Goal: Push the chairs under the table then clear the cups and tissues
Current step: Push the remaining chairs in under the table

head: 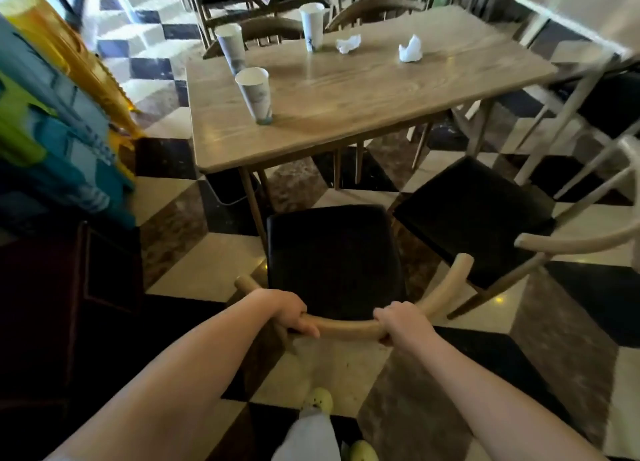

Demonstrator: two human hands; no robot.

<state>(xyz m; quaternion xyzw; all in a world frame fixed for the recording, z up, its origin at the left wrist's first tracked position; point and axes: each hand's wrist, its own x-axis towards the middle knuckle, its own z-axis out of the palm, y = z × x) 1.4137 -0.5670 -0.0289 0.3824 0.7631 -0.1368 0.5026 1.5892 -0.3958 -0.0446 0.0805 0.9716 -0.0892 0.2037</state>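
Two hands clamped on one curved wooden backrest: left hand (291,313) wrapped over the rail toward its left end, right hand (401,323) wrapped over it toward the right, fingers curled round the wood on both, bare rail showing between them. Belongs to the near chair (334,258), black padded seat lying straight ahead of the grip, front edge of the seat close to the table's near edge but not yet beneath it. Beyond that seat, the wooden table (346,90), top seen at a slant. Second chair (474,214) just to the right of the right hand and a little farther forward, black seat turned at an angle, also outside the table.

On the tabletop, well ahead of both hands: front cup (254,95) forward and slightly left of the left hand, standing near the table's left side; middle cup (231,46) farther on behind it; far cup (312,26) farther still, more in line with the gap between the hands. All three paper, upright, open-topped. Crumpled left tissue (348,43) just right of the far cup; right tissue (410,50) farther right, forward of the right hand, apart from the first.

Below the grip, a pale trouser leg and yellow-green shoes (317,400) on the chequered floor (194,266). Image blurred toward the left edge.
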